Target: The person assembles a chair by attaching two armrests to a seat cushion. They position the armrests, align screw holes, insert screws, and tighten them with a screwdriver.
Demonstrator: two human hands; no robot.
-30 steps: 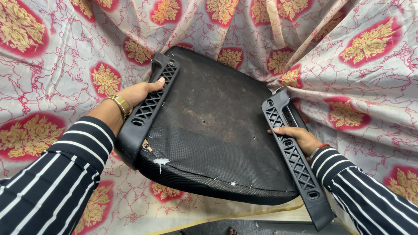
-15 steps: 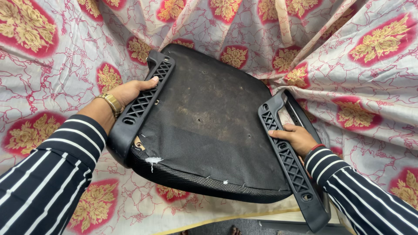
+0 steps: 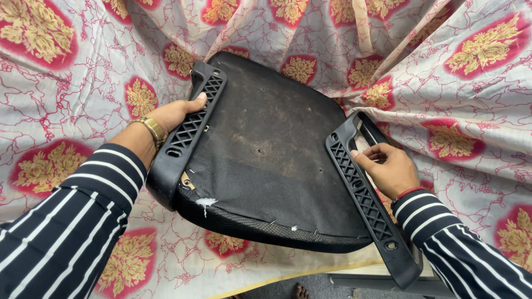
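Note:
A black chair seat (image 3: 271, 149) lies upside down on the cloth, its dusty underside facing up, with a torn spot of white padding at the near edge. A black latticed plastic armrest bracket runs along each side. My left hand (image 3: 172, 113) grips the left bracket (image 3: 191, 127), thumb over its top. My right hand (image 3: 388, 166) holds the right bracket (image 3: 363, 194) near its upper end, fingers curled into its loop. Both sleeves are dark with white stripes; a gold watch sits on my left wrist.
A white cloth (image 3: 83, 94) with red and gold flower medallions covers the surface all around and rises in folds behind the seat. At the bottom edge a pale table edge (image 3: 366, 271) and a bit of grey floor show.
The seat has shifted slightly right and nearer in view. My right hand has moved up the right bracket towards its loop. My left hand keeps its grip.

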